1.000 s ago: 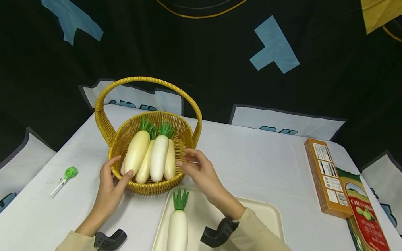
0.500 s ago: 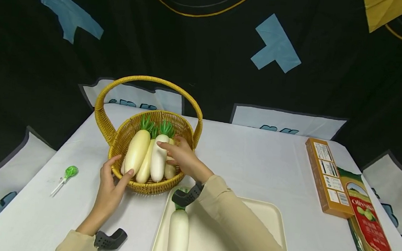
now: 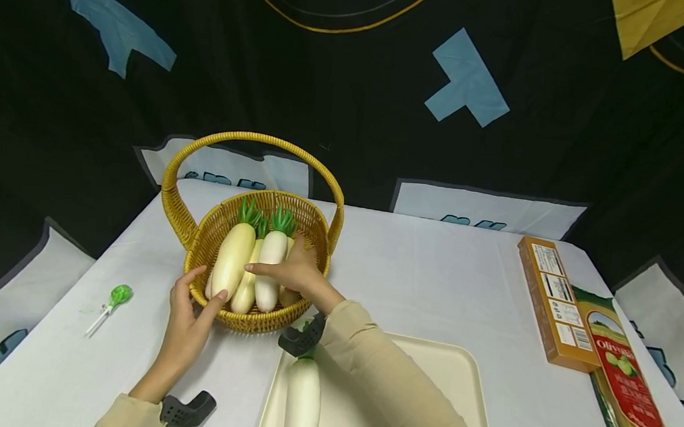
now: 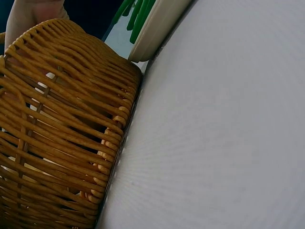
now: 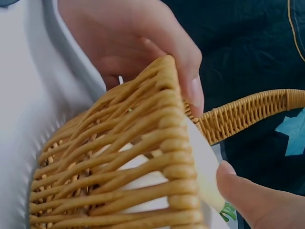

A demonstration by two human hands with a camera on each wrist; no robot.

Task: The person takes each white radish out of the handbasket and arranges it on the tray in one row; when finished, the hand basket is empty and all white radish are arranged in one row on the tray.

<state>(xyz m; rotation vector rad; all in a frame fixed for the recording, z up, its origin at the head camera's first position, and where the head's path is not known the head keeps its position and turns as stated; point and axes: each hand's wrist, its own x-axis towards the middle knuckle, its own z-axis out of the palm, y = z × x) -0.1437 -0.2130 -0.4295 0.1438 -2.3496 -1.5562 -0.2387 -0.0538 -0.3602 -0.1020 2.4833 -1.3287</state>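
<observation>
A yellow wicker basket (image 3: pixel 247 324) with a tall handle holds several radishes with green tops. My left hand (image 3: pixel 186 322) grips its front left rim, thumb inside and fingers outside. My right hand (image 3: pixel 297 270) reaches into the basket from the right. Its thumb lies across a white radish (image 3: pixel 271 251) and the fingers go down on that radish's far right side, their tips hidden. Left of it are a cream radish (image 3: pixel 233 258) and a thinner one (image 3: pixel 245 293). In the right wrist view, the right thumb (image 5: pixel 252 195) shows beside the basket's rim.
Another white radish (image 3: pixel 303 407) lies on a cream tray (image 3: pixel 386 407), below my right forearm. A green lollipop (image 3: pixel 120 294) is at the left. An orange box (image 3: pixel 556 307) and a pasta packet (image 3: pixel 627 374) lie at the right.
My right hand has moved left from the basket's right rim into the basket, and its thumb has come down over the white radish. My left hand and the basket stay in place.
</observation>
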